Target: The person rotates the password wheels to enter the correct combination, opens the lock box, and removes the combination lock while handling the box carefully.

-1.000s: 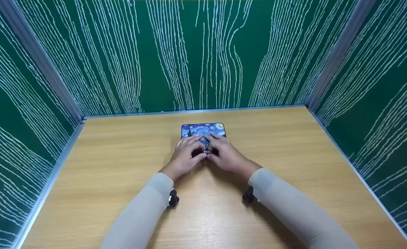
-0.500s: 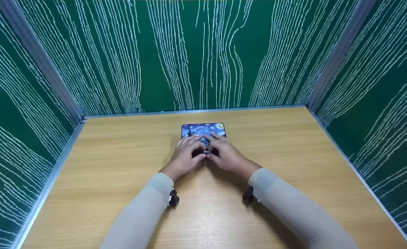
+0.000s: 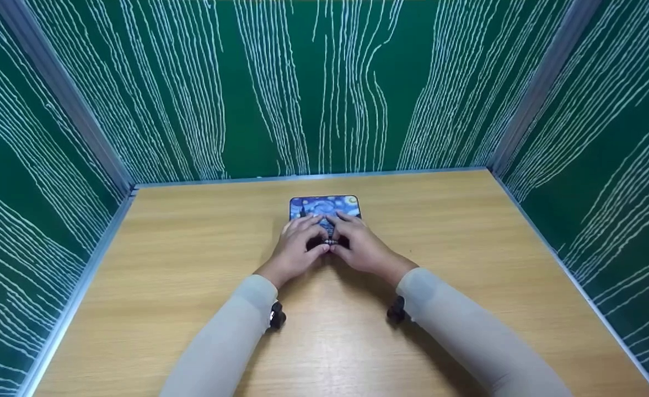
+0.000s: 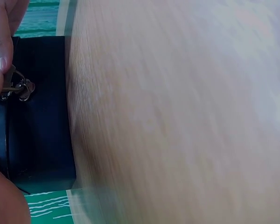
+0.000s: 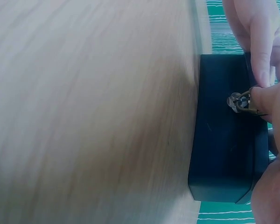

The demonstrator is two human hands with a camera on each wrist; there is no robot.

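Observation:
A small dark box (image 4: 39, 126) with a blue swirling-night-sky picture on its lid (image 3: 324, 205) stands at the middle back of the table. On its front is a metal clasp (image 5: 234, 102), through which a small brass-coloured padlock (image 5: 252, 111) hangs. My left hand (image 3: 298, 245) and my right hand (image 3: 361, 245) come in from either side, their fingers bent over the lid and their thumbs meeting at the front. Thumbs and fingers pinch the padlock between them, hiding much of its body.
The wooden table (image 3: 192, 309) is bounded by metal-edged green walls (image 3: 324, 110) with wavy white lines. A black wrist camera (image 3: 277, 316) sits at the left sleeve, another black camera (image 3: 396, 311) at the right.

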